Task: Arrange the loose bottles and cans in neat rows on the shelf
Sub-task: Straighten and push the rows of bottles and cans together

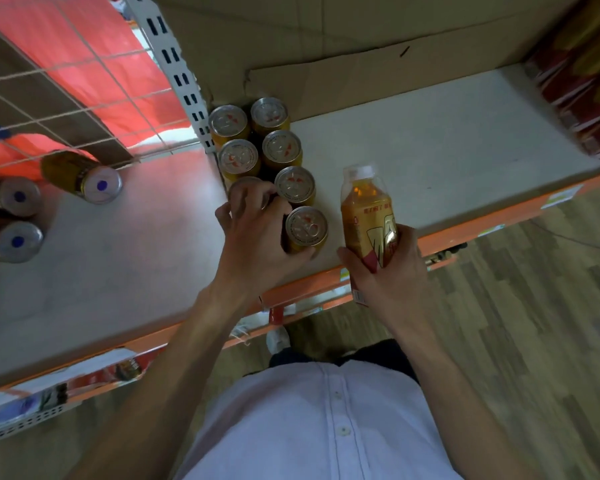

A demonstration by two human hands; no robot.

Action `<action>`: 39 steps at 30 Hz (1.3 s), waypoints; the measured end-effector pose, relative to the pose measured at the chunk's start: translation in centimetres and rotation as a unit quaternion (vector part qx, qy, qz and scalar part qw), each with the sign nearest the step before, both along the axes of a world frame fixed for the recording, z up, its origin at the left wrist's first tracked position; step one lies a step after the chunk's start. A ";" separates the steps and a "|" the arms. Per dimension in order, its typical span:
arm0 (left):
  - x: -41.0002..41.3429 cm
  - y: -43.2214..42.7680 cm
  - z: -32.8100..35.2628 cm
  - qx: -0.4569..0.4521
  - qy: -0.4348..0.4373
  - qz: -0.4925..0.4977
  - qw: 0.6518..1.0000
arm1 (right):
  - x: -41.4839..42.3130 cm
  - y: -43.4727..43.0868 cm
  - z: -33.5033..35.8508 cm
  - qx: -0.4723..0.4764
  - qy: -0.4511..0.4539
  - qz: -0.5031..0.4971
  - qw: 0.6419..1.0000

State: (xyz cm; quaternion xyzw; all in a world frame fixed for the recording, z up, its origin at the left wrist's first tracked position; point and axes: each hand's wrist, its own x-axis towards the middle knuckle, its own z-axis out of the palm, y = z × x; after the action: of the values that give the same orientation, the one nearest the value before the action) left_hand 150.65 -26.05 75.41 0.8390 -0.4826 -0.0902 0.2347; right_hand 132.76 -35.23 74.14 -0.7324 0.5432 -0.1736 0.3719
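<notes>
Several gold cans (281,148) with silver tops stand upright in two rows on the white shelf (430,143), beside the metal upright. My left hand (257,233) curls its fingers over the top of the front can in the left row (246,184), and its thumb lies against the front can of the right row (306,228). My right hand (385,268) grips an orange drink bottle (366,216) with a white cap, held upright at the shelf's front edge, just right of the cans.
Three gold cans (82,176) lie on their sides on the left part of the shelf. A wire grid panel (66,98) stands behind them. Brown cardboard (326,64) backs the shelf, red packs (582,81) sit far right. The orange shelf lip (465,230) faces wooden floor.
</notes>
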 end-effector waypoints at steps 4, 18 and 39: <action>-1.3 0.0 1.6 0.001 0.024 -0.005 1.000 | 0.8 -1.0 -0.4 -0.003 -0.017 0.030 0.999; -14.8 -15.7 3.4 -0.100 0.378 0.070 0.918 | -9.9 -15.7 1.7 -0.089 -0.096 0.115 0.985; -22.8 -36.4 3.6 -0.124 0.325 -0.046 0.937 | -18.3 -33.4 0.9 -0.113 -0.053 0.061 0.990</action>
State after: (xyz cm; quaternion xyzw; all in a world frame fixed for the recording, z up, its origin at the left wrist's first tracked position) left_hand 127.81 -62.45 78.99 0.7051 -0.4257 -0.3079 0.4763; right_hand 114.44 -68.63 75.07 -0.7912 0.4542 -0.2494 0.3248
